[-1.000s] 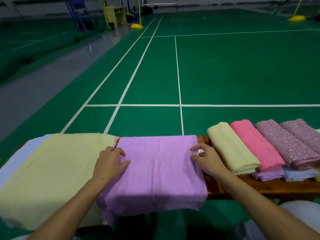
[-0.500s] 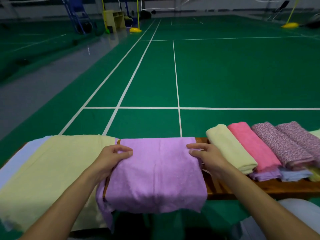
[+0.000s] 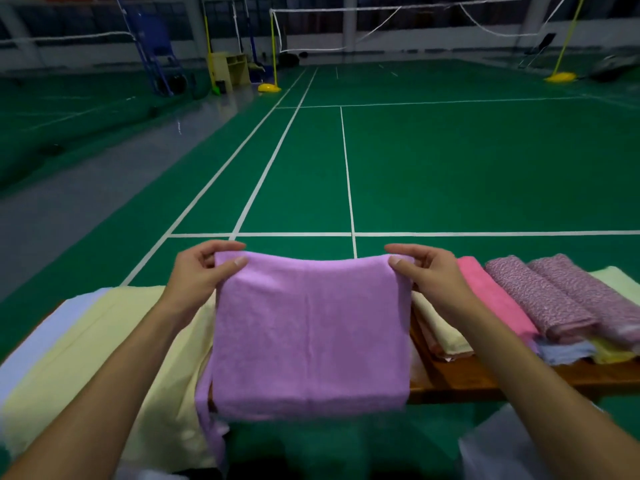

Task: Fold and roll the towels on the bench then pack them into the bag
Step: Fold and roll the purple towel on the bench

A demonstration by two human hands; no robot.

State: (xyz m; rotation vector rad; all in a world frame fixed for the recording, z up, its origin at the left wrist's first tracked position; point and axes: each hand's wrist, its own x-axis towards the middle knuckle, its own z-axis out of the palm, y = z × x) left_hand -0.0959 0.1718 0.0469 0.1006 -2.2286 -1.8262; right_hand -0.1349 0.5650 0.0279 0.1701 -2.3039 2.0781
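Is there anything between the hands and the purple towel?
No. The left hand and the right hand each already pinch a top corner of the purple towel, with nothing between them. No bag can clearly be seen, so the way there cannot be judged.

Both forearms are reaching forward, converging slightly. The left hand [image 3: 197, 271] is pinching a towel [image 3: 311, 334] corner, thumb nearest, fingers curled behind. The right hand [image 3: 429, 271] is mirroring it, thumb in front, fingers arching over the far edge.
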